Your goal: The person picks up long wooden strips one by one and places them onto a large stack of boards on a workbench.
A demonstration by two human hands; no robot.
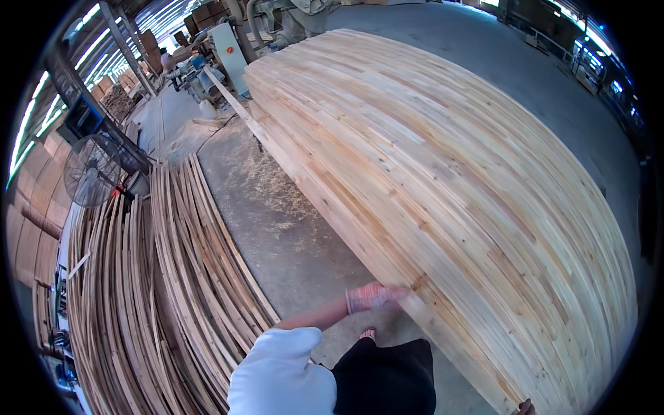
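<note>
**Big stack of jointed boards, both hands on its near edge**

Only one view here, the head camera looking down, so everything is placed relative to the big board stack (449, 200). It's a wide pile of pale finger-jointed wood panels that fills the whole middle and right of the shot, running from the far machines down to the lower right corner.

The left hand (371, 297), in a pink patterned glove, is pressed against the stack's near long edge, low down, fingers wrapped onto the edge of the top panel. It looks like a closed grip on that edge, though it's motion-blurred, so how tight is hard to say. The right hand (526, 408) only just pokes in at the bottom of the frame, touching the stack's lower corner; too little of it shows, so I can't tell whether it's gripping or open.

Left of the stack, across a strip of concrete floor (290, 235) dusted with sawdust, lies a long heap of thin wood strips (159, 297). Further left of that stands a round floor fan (92, 170). Beyond the stack's far end there's a pale blue woodworking machine (228, 48), and a single long plank (232, 100) leans from it toward the stack's edge.
</note>
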